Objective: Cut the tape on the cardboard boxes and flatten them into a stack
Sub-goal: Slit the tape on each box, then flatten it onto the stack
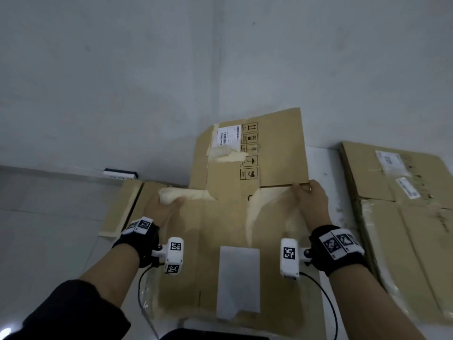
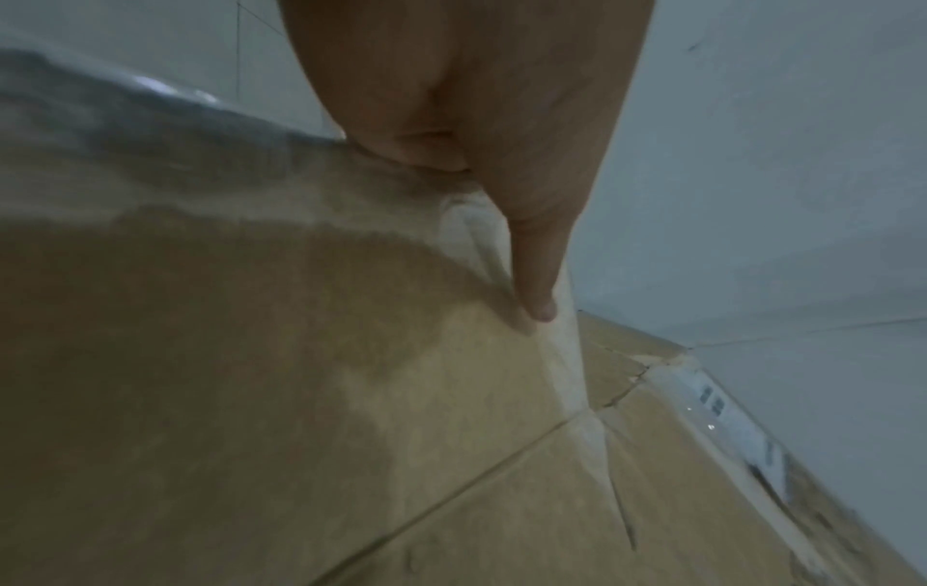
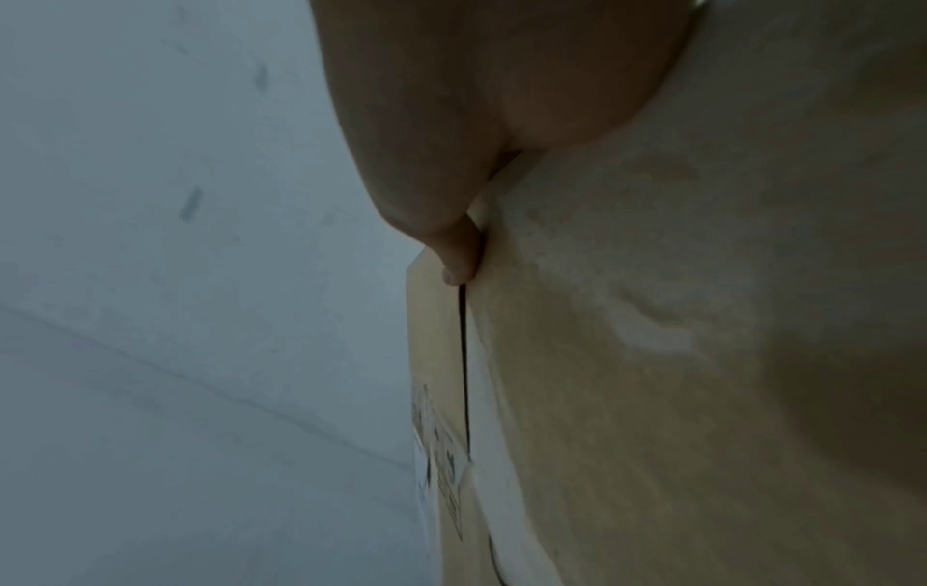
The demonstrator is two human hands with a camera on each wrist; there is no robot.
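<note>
The cardboard box (image 1: 245, 217) is held up in front of the person, partly flattened, its broad brown panel facing the head camera and its far flap (image 1: 269, 148) rising toward the pale wall (image 1: 147, 69). That flap carries a white shipping label (image 1: 226, 135) with barcodes, its text too small to read, and beside it a column of black handling symbols (image 1: 249, 150), among them two upward arrows, a glass and an umbrella. Torn strips of pale tape (image 1: 259, 212) hang across the near panel, and a blank white sheet (image 1: 239, 280) is stuck lower down. The left hand (image 1: 163, 207) holds the box's upper left edge, fingers curled over a wad of loose tape (image 1: 171, 194), the thumb lying on the panel in the left wrist view. The right hand (image 1: 311, 200) pinches the upper right corner where flap meets panel, thumb on the near face and fingers behind. Both wrists wear black straps with white coded markers and small white cameras. To the right, flattened boxes (image 1: 402, 217) lie stacked on the white floor (image 1: 49, 217), their white labels unreadable. More flat cardboard (image 1: 122, 207) lies at the left behind the held box, near a white power strip (image 1: 120, 173) along the wall's base.
</note>
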